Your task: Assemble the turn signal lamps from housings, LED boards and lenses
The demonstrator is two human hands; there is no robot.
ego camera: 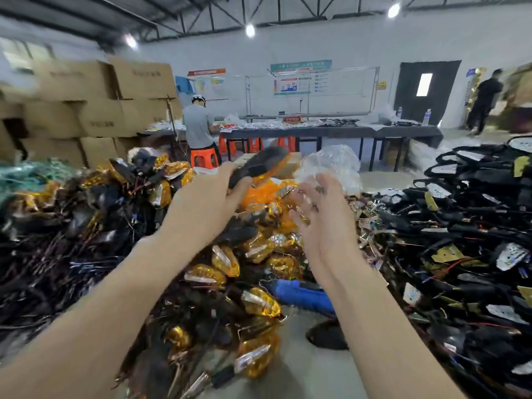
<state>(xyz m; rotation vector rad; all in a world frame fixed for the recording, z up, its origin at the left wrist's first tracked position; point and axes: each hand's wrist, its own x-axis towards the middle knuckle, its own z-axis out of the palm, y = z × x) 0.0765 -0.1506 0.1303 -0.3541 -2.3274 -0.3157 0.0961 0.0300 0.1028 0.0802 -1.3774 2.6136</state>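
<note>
Gripping the black housing point(259, 164) at its lower end, the left hand point(207, 205) angles it up-right — the right hand point(322, 217), fingers spread, hovers just right of it.

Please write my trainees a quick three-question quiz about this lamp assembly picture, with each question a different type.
1. True or false: the left hand grips a dark lamp housing.
2. Multiple choice: the blue tool lies A) on the far table, B) among the parts between the two forearms, C) on the stacked cartons.
3. Fill the gap: the lenses on the lamps heaped below the hands are ____ in colour.
Key: 1 true; 2 B; 3 amber.
</note>
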